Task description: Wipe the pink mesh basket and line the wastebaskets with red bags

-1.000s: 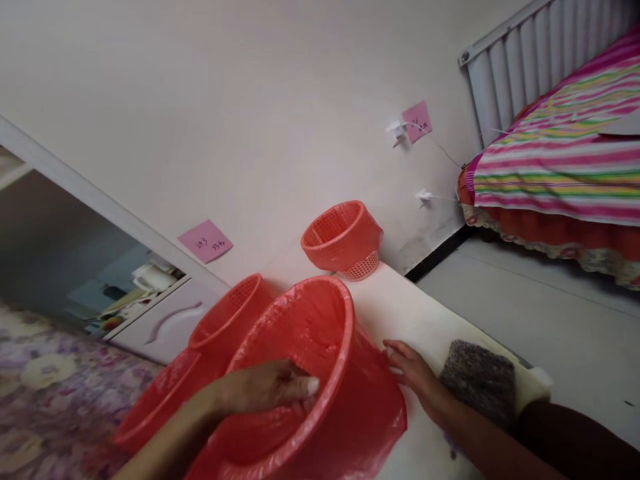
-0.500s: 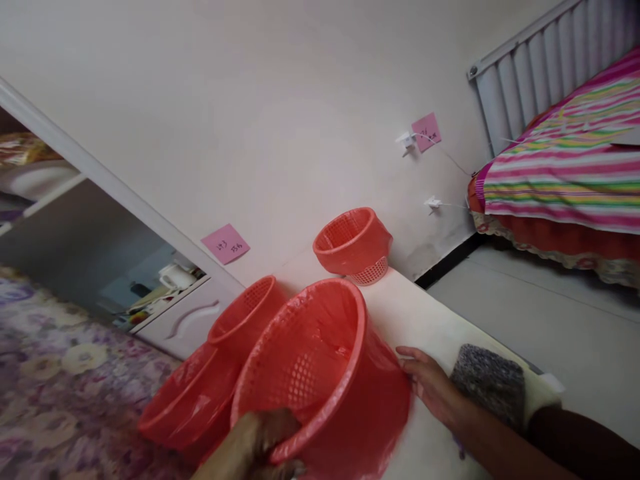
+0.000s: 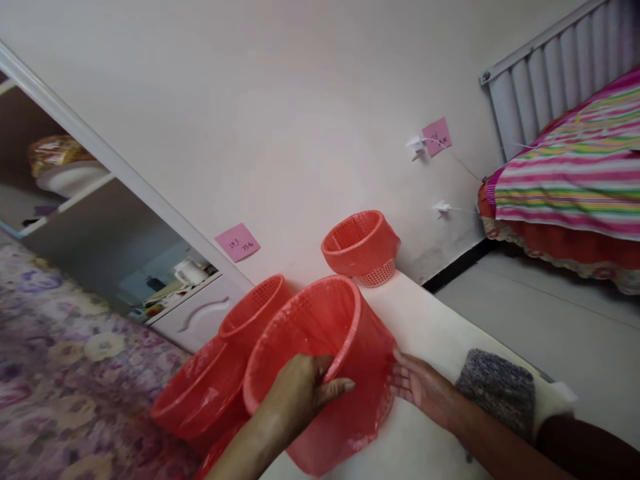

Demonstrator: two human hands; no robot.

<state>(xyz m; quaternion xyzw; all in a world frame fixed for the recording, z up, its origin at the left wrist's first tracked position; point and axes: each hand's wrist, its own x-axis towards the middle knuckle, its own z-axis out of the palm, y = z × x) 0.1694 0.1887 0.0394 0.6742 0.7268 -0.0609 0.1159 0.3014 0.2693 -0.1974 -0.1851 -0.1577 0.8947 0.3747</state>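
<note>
A large red plastic basket (image 3: 345,400) lined with a thin red plastic bag tilts over the white tabletop in front of me. My left hand (image 3: 310,387) grips its near rim, thumb outside and fingers inside. The bag is folded over the rim and covers much of the outer wall. My right hand (image 3: 420,387) is open, palm toward the basket, its fingertips at the right side of the wall. To the left, a red bag-lined basket (image 3: 200,393) and another red basket (image 3: 255,310) stand close together, partly hidden behind the large one.
A small red basket (image 3: 360,247) stands at the table's far end by the wall. A dark grey folded cloth (image 3: 497,390) lies on the white table (image 3: 415,320). Left are a floral cover (image 3: 65,373) and a cabinet (image 3: 210,313); right is a bed (image 3: 580,193).
My left hand has moved up and right along the rim, its thumb now showing outside. The large basket has tipped and shifted slightly. My right hand has moved lower along the wall.
</note>
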